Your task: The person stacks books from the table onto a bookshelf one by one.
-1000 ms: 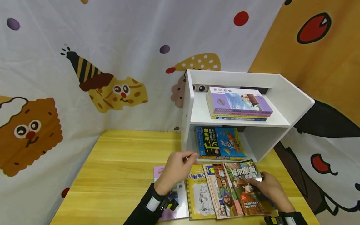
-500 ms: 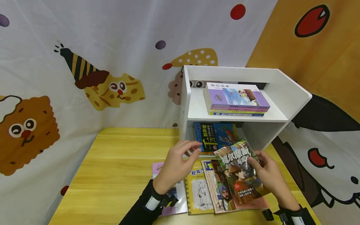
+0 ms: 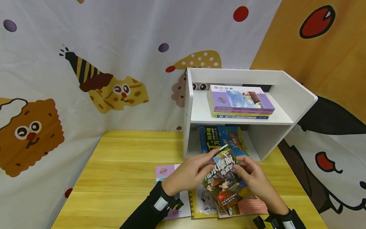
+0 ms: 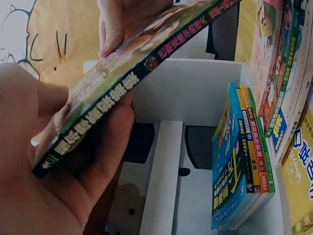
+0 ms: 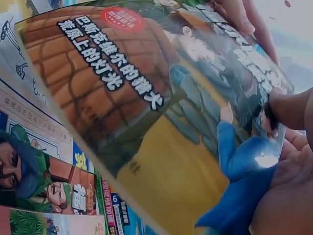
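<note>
Both hands hold one illustrated paperback book [image 3: 224, 181], tilted above the other books on the table. At its upper left edge, my left hand [image 3: 190, 171] grips the spine side, thumb on the cover and fingers beneath, as the left wrist view shows. On the opposite edge my right hand [image 3: 254, 178] pinches the book, its thumb on the cover. Under it lie a yellow spiral-bound book [image 3: 204, 203], a pink-edged book [image 3: 251, 206] and other partly hidden books. A purple-and-white book [image 3: 166, 171] lies partly behind my left forearm.
A white two-tier shelf [image 3: 297, 98] stands at the back right of the wooden table [image 3: 114, 171]. Its upper tier bears a stack of purple-covered books [image 3: 241, 98]; below lies another stack topped by a blue-and-black book [image 3: 210, 136]. A cartoon-printed cloth [image 3: 128, 38] hangs behind.
My right hand has lifted the paperback off the row of books and brought it leftward. My left hand, which held nothing before, now grips its left edge.
</note>
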Demonstrator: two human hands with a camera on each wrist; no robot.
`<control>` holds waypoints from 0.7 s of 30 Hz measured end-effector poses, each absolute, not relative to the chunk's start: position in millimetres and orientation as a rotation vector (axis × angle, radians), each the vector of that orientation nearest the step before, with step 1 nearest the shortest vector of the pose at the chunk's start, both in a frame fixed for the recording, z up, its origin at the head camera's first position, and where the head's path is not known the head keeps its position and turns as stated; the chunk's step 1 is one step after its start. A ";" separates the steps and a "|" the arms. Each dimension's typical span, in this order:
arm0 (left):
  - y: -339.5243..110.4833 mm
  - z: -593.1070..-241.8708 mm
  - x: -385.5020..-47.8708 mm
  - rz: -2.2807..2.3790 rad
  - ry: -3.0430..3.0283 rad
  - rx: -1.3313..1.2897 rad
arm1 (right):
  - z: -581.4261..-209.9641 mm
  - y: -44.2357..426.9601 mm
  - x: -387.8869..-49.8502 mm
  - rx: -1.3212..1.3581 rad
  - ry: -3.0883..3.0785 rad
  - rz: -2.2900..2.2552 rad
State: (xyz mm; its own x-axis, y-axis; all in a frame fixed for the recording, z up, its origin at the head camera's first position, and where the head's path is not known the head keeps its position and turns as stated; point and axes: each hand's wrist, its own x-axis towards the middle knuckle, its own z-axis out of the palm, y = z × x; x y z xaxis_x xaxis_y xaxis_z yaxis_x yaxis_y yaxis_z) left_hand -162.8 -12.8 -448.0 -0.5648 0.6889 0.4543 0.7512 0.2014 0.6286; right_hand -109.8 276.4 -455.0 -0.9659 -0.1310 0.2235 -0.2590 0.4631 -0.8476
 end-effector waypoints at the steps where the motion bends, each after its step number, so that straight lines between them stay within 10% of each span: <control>1: -12.8 -447.8 -162.4 -1.303 -2.362 -1.431 | -456.3 277.1 -109.4 0.339 -2.574 1.536; 21: -13.6 -414.9 -159.0 -1.462 -1.931 -1.096 | -465.1 281.8 -89.7 0.199 -2.058 1.942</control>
